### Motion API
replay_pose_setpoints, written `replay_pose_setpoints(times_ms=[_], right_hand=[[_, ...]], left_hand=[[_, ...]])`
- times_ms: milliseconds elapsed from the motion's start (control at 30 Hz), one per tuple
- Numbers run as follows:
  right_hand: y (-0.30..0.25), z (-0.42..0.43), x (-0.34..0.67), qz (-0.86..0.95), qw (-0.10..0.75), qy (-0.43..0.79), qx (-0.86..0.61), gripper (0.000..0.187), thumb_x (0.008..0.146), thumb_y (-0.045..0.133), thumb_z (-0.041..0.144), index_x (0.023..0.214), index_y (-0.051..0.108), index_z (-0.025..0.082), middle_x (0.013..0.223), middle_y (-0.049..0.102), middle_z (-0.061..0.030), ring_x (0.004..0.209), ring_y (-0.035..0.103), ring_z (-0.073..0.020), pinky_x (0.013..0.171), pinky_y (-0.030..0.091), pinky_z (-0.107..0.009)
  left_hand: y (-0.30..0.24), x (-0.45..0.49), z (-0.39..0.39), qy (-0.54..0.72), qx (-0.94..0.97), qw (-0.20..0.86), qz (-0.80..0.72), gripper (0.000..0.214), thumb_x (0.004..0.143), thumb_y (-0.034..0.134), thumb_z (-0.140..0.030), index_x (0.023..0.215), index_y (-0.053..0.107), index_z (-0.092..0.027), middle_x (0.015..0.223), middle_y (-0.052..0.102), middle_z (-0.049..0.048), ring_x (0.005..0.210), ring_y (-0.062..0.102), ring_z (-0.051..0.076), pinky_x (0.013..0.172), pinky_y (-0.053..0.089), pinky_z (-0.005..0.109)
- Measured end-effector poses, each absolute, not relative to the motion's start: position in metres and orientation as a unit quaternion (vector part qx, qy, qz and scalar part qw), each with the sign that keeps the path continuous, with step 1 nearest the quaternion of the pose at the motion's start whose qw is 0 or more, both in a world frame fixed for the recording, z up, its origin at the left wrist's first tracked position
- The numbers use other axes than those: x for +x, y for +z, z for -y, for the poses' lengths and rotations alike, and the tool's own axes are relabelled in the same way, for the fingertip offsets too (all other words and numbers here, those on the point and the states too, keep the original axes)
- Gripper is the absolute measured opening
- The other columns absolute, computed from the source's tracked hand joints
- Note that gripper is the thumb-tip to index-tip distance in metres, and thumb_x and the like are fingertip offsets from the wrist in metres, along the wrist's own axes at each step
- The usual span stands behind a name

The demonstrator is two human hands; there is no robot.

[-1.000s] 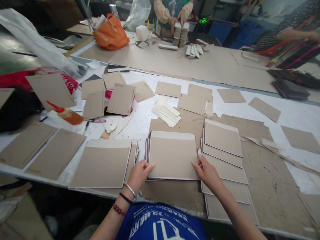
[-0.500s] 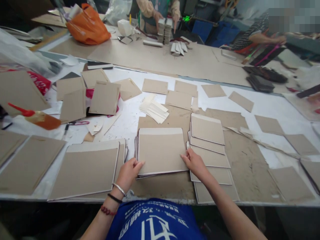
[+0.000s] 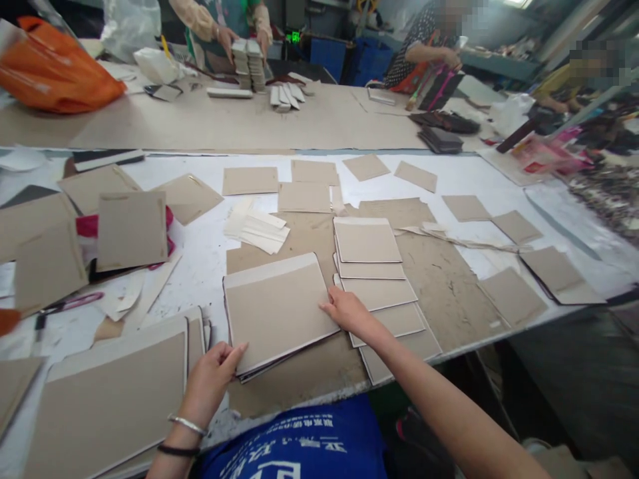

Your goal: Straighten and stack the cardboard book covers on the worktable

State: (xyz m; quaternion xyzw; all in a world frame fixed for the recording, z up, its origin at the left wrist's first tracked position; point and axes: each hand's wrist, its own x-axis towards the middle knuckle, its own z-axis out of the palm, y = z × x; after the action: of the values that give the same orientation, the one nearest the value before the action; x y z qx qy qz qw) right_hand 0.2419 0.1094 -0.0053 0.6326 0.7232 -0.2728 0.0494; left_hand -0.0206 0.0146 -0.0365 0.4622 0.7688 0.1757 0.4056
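A stack of grey-brown cardboard panels (image 3: 279,306) with a paler strip along the top edge lies in front of me, slightly askew. My left hand (image 3: 217,366) pinches its lower left corner, thumb on top. Gripping the right edge is my right hand (image 3: 347,309), also thumb on top; its fingers under the edge are hidden. Close to the right hand, a column of overlapping panels (image 3: 382,293) is fanned toward me. A pile of larger panels (image 3: 124,392) lies beside my left hand.
Single cardboard pieces (image 3: 249,181) lie across the white tabletop. Paper strips (image 3: 259,229) sit behind the stack. On the left are pink-handled scissors (image 3: 84,301). An orange bag (image 3: 60,66) stands on the far table, where a person's hands (image 3: 227,40) hold stacked bundles.
My view has turned to the right, so the tables and their contents sit further left. Both hands keep hold of the stack, which now looks more slanted.
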Motion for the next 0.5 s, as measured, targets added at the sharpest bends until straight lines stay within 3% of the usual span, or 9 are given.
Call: replay_pose_setpoints(times_ms=[333,500], right_hand=[[-0.0044,-0.1087,0.2388,-0.706,0.053,-0.268,0.653,0.021,0.079,0.050,0.037,0.089,0.051,0.018,0.084,0.063,-0.0086,0.079,0.059,-0.0224,0.056,0.030,-0.026],[-0.0021,-0.1101,0.2379,-0.703,0.060,-0.288,0.648,0.016,0.081,0.049,0.031,0.088,0.051,0.017,0.084,0.062,-0.0082,0.079,0.058,-0.0199,0.058,0.029,-0.025]], left_hand=[[-0.0413,-0.0209,-0.0150,0.168,0.464,0.395,-0.775,0.041,0.066,0.043,-0.058,0.048,0.039,-0.022,0.039,0.043,-0.0032,0.044,0.042,0.014,0.047,0.031,0.026],[-0.0375,-0.0169,-0.0163,0.184,0.459,0.385,-0.779,0.039,0.065,0.042,-0.057,0.047,0.037,-0.022,0.040,0.043,-0.0028,0.044,0.042,0.014,0.047,0.030,0.026]])
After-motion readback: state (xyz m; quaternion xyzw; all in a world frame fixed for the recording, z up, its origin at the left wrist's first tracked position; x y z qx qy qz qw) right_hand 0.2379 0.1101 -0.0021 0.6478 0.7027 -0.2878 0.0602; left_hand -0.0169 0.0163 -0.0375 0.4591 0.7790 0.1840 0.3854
